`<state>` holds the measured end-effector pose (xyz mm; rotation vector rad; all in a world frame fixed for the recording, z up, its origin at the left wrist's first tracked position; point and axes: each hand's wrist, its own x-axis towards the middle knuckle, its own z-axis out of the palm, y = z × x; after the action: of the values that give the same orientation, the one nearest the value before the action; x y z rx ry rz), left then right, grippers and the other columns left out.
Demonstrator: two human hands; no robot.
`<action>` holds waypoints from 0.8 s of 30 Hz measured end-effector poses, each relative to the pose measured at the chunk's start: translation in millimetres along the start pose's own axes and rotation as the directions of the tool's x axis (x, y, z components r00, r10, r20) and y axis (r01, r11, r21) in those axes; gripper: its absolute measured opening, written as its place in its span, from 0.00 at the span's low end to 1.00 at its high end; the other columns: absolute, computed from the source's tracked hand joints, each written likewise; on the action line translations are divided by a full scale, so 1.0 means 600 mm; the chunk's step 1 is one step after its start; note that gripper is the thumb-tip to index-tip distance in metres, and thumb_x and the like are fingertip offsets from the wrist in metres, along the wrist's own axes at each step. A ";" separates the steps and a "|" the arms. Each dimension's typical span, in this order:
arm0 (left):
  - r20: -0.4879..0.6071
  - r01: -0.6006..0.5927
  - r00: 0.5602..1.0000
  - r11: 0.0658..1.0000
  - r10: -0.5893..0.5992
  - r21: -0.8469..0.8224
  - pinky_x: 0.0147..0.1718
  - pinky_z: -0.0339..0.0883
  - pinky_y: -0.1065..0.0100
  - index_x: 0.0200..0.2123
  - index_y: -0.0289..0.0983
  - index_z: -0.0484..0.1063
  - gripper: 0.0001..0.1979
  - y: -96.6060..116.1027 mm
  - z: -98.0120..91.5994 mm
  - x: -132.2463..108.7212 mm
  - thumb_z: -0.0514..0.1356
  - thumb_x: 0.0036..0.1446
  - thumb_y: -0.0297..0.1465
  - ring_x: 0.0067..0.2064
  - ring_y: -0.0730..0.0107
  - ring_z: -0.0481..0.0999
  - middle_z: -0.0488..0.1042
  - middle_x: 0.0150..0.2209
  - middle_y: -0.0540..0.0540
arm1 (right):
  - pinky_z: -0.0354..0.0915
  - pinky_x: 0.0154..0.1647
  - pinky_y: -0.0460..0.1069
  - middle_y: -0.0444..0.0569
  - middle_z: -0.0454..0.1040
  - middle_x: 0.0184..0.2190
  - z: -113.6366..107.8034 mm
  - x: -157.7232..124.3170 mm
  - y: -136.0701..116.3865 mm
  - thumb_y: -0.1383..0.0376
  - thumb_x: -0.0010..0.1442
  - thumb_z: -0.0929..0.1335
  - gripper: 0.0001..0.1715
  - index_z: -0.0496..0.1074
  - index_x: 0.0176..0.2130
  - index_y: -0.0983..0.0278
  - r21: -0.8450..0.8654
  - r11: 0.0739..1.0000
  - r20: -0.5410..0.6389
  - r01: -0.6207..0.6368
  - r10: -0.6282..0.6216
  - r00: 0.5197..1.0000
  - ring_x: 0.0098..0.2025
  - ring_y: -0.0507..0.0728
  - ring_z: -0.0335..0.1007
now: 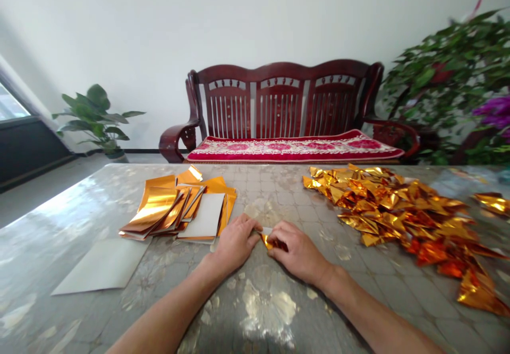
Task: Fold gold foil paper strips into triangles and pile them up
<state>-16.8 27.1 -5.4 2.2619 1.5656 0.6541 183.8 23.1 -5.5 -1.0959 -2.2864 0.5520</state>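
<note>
Folded gold foil [266, 241] lies between left grip [237, 241] and right grip [298, 250].

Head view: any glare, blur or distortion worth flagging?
Head view: white glare on the left of the table, bright highlights on the sheets and foil pile; head view, right edge: plant soft and apparently stretched; head view, centre: left hand and right hand readable, folds of the foil piece between them too small to tell.

I am seeing soft daylight coming from the left window [11, 102], glare whitening the glossy table [69, 208], gold foil [382, 200] glinting, and right-edge leaves [450, 67] blurring.
</note>
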 end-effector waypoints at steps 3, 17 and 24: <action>0.001 0.007 1.000 1.000 -0.007 -0.012 0.44 0.64 0.65 0.35 0.40 0.75 0.05 -0.001 -0.001 0.002 0.59 0.57 0.29 0.44 0.63 0.72 0.72 0.38 0.47 | 0.62 0.45 0.50 0.48 0.71 0.40 0.002 0.004 -0.010 0.65 0.53 0.74 0.17 0.72 0.44 0.63 -0.049 0.995 -0.029 -0.089 0.087 0.996 0.45 0.58 0.67; -0.037 -0.009 0.999 0.991 0.005 -0.131 0.45 0.64 0.66 0.39 0.41 0.77 0.12 -0.013 0.006 0.002 0.59 0.53 0.23 0.44 0.63 0.72 0.74 0.38 0.47 | 0.60 0.36 0.48 0.44 0.70 0.28 0.004 0.013 0.001 0.65 0.57 0.66 0.08 0.68 0.26 0.62 0.207 0.954 -0.088 -0.218 0.240 0.967 0.34 0.54 0.67; -0.116 0.036 0.989 0.920 -0.088 -0.390 0.36 0.64 0.69 0.48 0.40 0.74 0.18 0.015 0.011 0.001 0.60 0.53 0.25 0.33 0.73 0.69 0.70 0.39 0.48 | 0.58 0.23 0.45 0.38 0.65 0.20 -0.010 0.004 0.000 0.57 0.57 0.67 0.12 0.64 0.28 0.62 0.605 0.738 0.040 -0.298 0.347 0.937 0.21 0.50 0.61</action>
<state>-5.7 24.5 -6.6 1.9009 1.4074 1.0141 186.6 25.8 -0.2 -1.1443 -1.6475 1.2575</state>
